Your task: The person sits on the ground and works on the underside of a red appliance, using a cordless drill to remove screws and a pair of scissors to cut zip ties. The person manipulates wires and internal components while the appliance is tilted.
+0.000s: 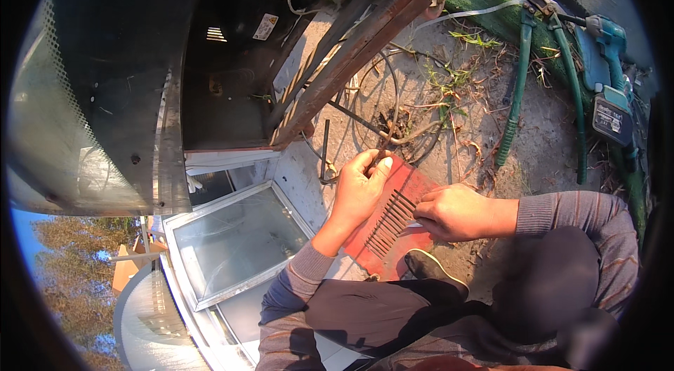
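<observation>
Fingers of my left hand [357, 192] pinch close at twelve o'clock on the red panel [414, 177], apparently on something thin and dark. My right hand [456, 213] curls at three o'clock of the row of slim dark bars or slots [393, 221]; I cannot tell its grip. The panel, flat and matte, sits at five o'clock in view. I'd judge light, steady pressure best, fingertips clear of edges. Green-handled cutters [518, 97], rib-gripped, lie at two o'clock on gritty ground [539, 160].
</observation>
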`<state>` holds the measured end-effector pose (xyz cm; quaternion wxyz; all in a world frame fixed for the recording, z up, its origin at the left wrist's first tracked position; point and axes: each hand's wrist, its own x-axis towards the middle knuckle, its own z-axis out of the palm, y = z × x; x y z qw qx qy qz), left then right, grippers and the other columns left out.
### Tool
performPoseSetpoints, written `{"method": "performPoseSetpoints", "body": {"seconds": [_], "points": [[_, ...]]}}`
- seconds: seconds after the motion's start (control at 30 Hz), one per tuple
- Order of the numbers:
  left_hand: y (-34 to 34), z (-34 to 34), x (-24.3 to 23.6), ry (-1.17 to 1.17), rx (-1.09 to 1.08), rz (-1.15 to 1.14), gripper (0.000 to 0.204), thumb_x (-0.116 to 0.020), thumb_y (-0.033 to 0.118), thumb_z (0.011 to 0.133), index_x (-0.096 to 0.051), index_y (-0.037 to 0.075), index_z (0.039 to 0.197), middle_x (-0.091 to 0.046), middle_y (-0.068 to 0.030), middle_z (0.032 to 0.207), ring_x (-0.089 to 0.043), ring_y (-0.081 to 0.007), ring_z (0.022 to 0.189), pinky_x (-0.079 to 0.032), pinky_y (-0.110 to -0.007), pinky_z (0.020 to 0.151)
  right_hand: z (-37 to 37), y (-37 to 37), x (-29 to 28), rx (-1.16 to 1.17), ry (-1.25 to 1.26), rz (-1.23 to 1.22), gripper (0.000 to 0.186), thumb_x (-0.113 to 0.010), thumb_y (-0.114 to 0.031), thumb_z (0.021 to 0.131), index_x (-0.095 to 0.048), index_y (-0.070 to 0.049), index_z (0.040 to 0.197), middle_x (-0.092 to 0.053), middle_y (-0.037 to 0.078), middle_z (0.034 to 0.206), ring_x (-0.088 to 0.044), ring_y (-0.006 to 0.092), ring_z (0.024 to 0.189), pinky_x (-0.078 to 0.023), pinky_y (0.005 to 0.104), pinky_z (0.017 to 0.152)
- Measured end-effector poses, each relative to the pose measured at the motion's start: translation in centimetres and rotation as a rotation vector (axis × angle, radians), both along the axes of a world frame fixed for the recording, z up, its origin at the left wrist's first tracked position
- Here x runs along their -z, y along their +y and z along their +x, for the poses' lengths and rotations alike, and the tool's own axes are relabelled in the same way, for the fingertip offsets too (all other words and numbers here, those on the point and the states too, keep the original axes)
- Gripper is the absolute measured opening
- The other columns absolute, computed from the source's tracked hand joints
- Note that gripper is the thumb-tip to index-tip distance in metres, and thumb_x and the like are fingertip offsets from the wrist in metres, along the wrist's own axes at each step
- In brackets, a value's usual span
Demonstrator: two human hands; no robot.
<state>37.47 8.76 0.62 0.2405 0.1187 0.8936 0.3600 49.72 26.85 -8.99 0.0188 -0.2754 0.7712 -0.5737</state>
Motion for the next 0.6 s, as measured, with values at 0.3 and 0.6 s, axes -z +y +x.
{"method": "performPoseSetpoints", "body": {"seconds": [0.3, 0.6], "points": [[0.4, -0.4, -0.1, -0.014, 0.007, -0.102, 0.023, -0.066, 0.02, 0.104, -0.066, -0.001, 0.095, -0.047, 0.0081, 0.074, -0.039, -0.0025, 0.07, -0.034, -0.025, 0.059, 0.6, 0.3, 1.5, 0.001, -0.146, -0.044, 0.025, -0.065, -0.027, 0.097, -0.065, -0.004, 0.088, -0.066, 0.016, 0.083, -0.068, 0.0396, 0.081, -0.055, 0.0494, 0.072], [1.2, -0.3, -0.7, -0.018, -0.023, -0.103, 0.031, -0.066, 0.021, 0.103, -0.057, -0.001, 0.084, -0.042, 0.0046, 0.068, -0.037, -0.0048, 0.067, -0.035, -0.028, 0.057, 3.3, 0.4, 5.5, -0.054, -0.24, 0.018, 0.022, -0.067, -0.025, 0.093, -0.069, -0.004, 0.093, -0.068, 0.015, 0.087, -0.069, 0.0387, 0.084, -0.056, 0.049, 0.075]]}}
